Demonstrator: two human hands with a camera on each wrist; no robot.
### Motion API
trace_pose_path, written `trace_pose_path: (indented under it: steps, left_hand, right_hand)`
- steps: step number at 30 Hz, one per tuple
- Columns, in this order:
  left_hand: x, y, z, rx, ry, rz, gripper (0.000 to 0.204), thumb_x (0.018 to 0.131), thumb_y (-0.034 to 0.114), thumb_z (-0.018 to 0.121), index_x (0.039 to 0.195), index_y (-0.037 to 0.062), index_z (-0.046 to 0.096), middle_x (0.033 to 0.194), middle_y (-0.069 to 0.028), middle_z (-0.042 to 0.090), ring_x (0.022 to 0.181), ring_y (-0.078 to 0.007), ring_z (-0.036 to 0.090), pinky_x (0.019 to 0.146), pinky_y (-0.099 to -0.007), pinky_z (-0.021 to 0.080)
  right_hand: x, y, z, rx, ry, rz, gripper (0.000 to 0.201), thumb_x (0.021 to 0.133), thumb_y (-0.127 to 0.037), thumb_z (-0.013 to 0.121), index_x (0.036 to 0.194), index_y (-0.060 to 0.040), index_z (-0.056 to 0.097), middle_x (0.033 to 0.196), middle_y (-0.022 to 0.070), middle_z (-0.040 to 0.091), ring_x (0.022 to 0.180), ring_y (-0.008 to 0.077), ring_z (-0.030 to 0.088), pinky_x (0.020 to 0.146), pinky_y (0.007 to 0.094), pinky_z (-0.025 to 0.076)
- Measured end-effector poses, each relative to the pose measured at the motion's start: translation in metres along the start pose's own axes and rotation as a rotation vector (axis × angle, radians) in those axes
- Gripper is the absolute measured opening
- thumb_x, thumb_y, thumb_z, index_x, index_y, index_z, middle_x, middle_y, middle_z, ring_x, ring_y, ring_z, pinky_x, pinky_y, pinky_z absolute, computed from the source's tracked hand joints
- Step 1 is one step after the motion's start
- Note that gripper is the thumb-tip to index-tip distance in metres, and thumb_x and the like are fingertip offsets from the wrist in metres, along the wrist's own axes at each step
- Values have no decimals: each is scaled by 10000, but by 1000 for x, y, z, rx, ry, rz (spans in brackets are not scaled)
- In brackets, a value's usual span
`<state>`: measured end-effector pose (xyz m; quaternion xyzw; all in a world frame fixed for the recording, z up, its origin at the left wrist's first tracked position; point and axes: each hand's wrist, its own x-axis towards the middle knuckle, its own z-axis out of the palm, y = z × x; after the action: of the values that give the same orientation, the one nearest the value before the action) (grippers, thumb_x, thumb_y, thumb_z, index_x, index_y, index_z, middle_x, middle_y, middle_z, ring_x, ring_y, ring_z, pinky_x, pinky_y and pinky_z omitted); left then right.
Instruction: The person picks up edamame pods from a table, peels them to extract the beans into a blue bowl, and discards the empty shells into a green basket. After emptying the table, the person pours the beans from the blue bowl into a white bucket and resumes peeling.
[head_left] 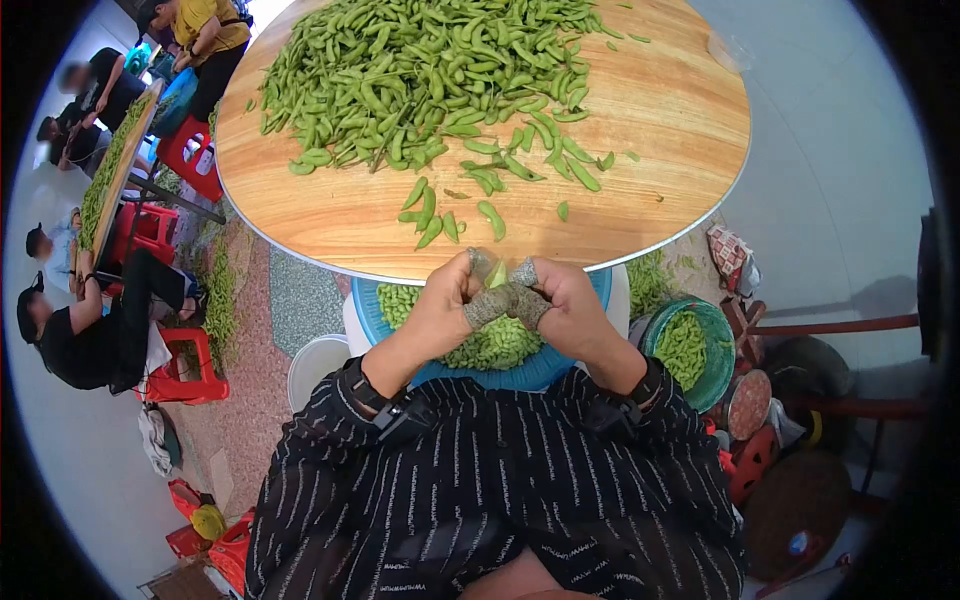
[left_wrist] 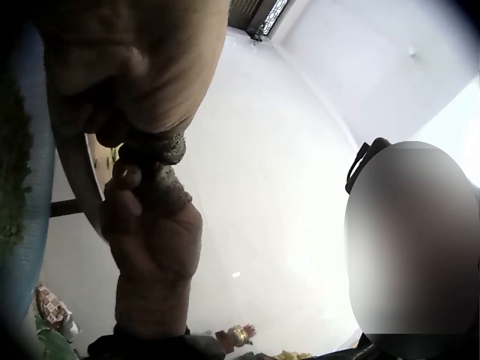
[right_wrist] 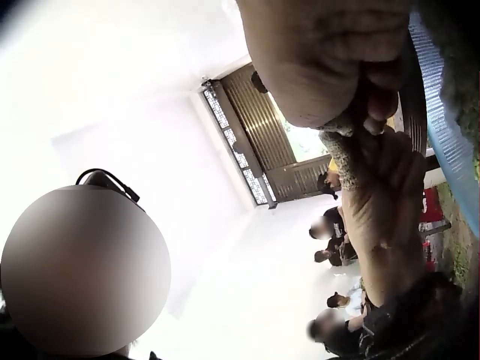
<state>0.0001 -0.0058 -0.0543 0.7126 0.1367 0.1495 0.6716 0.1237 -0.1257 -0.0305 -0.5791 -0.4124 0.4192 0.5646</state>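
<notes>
- Head view: centre of the frame, my left hand [head_left: 432, 312] and right hand [head_left: 580, 310] pinch a green pod [head_left: 497, 273] by the table [head_left: 665, 150] edge. Just below, a blue basin [head_left: 588, 377] holds beans [head_left: 492, 347]. I seem to be splitting the pod; next probably calls for squeezing its contents out over the basin.
- Left wrist view: my hands meet left of centre, fingers curled; I can't make out the pod.
- Right wrist view: my hands meet at upper right, pod hidden.

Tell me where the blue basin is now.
In the head view, the blue basin sits at the centre, by the near edge of the wooden table and beneath the left hand and right hand; a green bucket stands to its right.
</notes>
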Motion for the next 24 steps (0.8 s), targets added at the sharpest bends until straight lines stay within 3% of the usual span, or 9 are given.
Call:
trace_pose_path:
  steps: [4, 8, 11, 13, 17, 20, 22, 23, 24]
  left_hand:
    - [-2, 17, -4, 88, -56, -89, 308, 799, 159, 573, 1048, 35, 440, 677, 19, 486, 571, -53, 453, 506, -193, 364]
    - [-4, 27, -2, -145, -127, -184, 211, 804, 85, 532, 978, 12, 437, 729, 29, 437, 616, -34, 387, 528, -183, 326]
    - [-7, 22, -1, -161, -139, -201, 209, 800, 46, 502, 992, 5, 429, 753, 16, 450, 652, -46, 410, 565, -194, 347]
    - [-11, 16, 1, -91, -112, -180, 209, 797, 27, 485, 996, 5, 427, 758, 8, 453, 666, -54, 418, 581, -200, 355]
    - [-14, 1, 3, -43, -69, -88, 234, 798, 33, 470, 1024, 12, 412, 749, -8, 449, 653, -68, 423, 574, -200, 352]
    - [-20, 3, 5, -130, -69, -125, 238, 815, 63, 459, 1041, 17, 401, 724, -15, 445, 594, -63, 413, 520, -194, 344]
    - [-23, 4, 6, -235, -91, -182, 235, 826, 81, 452, 1046, 20, 398, 705, -17, 445, 559, -59, 404, 489, -190, 338]
    - [-24, 2, 6, -395, -121, -213, 258, 850, 131, 428, 1089, 44, 381, 664, -7, 425, 530, -60, 380, 472, -189, 316]
    - [-23, 2, 6, -553, -149, -242, 284, 875, 180, 403, 1133, 68, 364, 622, 4, 405, 500, -61, 356, 454, -187, 294]
  right_hand:
    - [1, 3, -4, 117, -79, 49, 91, 722, 8, 503, 802, -5, 545, 652, -18, 519, 588, 40, 407, 509, 202, 346]
    - [2, 4, -4, 330, -121, 130, 92, 729, 2, 507, 810, -12, 547, 665, -41, 511, 575, 27, 406, 496, 190, 336]
    - [2, 5, -2, 103, -87, 80, 111, 709, 6, 511, 817, -1, 537, 657, 19, 535, 532, 105, 453, 493, 236, 361]
    - [0, 2, -1, -460, -44, -260, 123, 686, -8, 531, 808, 10, 522, 657, 113, 534, 525, 228, 474, 503, 288, 378]
    - [1, 3, 1, -693, -68, -364, 144, 658, -23, 551, 786, 25, 507, 678, 185, 502, 558, 317, 461, 519, 325, 383]
    - [1, 8, 2, -347, -34, -301, 111, 709, -63, 564, 779, 7, 514, 659, 121, 533, 525, 225, 477, 493, 284, 375]
    - [0, 13, -3, 181, -153, 147, 90, 775, -106, 551, 789, -20, 528, 665, 42, 541, 529, 108, 470, 480, 225, 365]
    - [0, 13, -3, 287, -171, 159, 108, 817, -153, 530, 798, -47, 538, 680, -7, 524, 560, 28, 440, 478, 177, 348]
    - [0, 13, -4, 286, -169, 159, 108, 817, -153, 530, 798, -47, 538, 680, -7, 524, 560, 28, 440, 478, 177, 348]
